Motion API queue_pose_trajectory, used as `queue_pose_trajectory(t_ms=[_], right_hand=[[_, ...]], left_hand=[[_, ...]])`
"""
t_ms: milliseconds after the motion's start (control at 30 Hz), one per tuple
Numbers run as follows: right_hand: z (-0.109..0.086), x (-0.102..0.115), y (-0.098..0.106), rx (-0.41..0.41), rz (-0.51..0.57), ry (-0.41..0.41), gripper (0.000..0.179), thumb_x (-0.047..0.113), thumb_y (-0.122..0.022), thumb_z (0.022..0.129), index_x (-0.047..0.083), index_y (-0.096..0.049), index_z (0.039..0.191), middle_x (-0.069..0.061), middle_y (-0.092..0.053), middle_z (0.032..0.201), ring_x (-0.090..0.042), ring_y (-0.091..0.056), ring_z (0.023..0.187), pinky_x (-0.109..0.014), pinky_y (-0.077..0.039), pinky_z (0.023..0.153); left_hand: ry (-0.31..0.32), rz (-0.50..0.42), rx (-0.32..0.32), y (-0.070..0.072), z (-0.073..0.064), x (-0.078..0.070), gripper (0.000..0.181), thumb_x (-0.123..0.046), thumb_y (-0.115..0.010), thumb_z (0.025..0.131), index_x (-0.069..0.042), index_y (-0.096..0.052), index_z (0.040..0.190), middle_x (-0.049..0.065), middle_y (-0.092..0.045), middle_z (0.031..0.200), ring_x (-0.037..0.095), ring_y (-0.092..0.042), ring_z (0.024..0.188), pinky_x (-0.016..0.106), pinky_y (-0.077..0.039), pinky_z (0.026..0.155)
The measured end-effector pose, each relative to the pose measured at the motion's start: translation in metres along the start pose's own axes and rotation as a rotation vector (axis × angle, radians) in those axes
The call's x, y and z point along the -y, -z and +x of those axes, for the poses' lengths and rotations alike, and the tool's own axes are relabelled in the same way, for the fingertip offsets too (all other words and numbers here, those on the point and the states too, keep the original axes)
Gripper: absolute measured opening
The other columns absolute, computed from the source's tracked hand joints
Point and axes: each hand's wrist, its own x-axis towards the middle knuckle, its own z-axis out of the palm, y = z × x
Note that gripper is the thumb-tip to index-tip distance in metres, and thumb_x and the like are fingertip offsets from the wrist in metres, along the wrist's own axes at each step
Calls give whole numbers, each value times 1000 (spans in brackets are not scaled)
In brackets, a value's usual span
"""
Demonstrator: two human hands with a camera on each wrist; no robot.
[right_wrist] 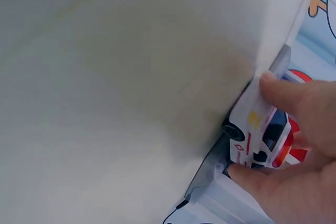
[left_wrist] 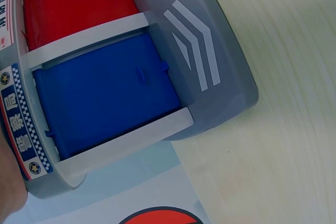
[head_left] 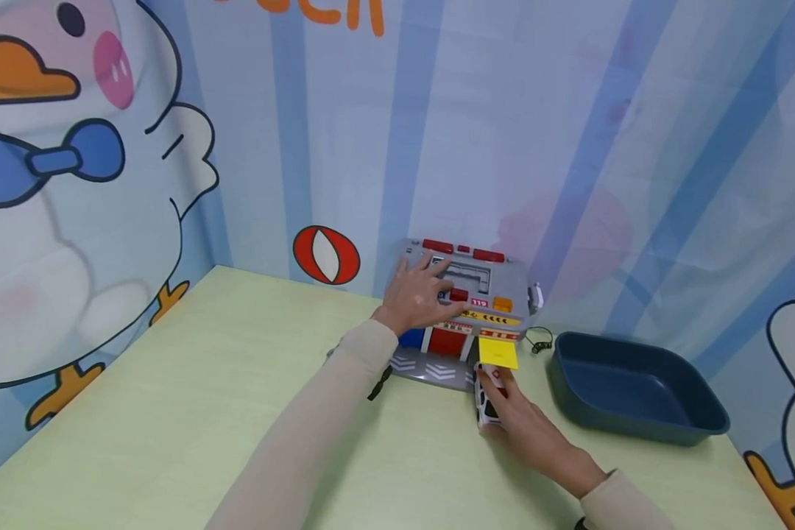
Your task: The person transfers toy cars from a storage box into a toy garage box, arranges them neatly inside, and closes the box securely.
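A grey toy rescue station stands against the backdrop, with a blue door and a red door both closed. Its yellow door is raised. My left hand rests on the station's roof, fingers spread. In front of the yellow door, my right hand grips a white toy ambulance by its sides, thumb and fingers on either side of the body. One end of the ambulance is at the doorway under the yellow flap; the palm and fingers hide part of it.
To the right of the station sits a dark blue plastic bin. A thin black cord lies coiled between them. Behind the pale table hangs a striped backdrop with cartoon ducks.
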Motion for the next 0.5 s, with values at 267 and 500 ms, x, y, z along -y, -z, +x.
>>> queue_pose_trajectory(t_ms=[267,500], right_hand=[[3,0,-7,-111,-29,-45,75,24,-80,84,13,-41,147,-26,-40,151,-34,-67,94,-47,-62,79],[3,1,-12,-159,-86,-46,79,25,-81,83,3,-38,147,-25,-42,152,-35,-63,111,-48,-58,90]], left_hand=[[6,5,6,0,2,-2,62,-74,-46,90,-33,-67,131,-2,-40,160,28,-30,152,62,-22,121],[12,-2,18,-1,2,-1,63,-75,-46,90,-33,-66,132,-2,-41,160,28,-30,152,62,-22,121]])
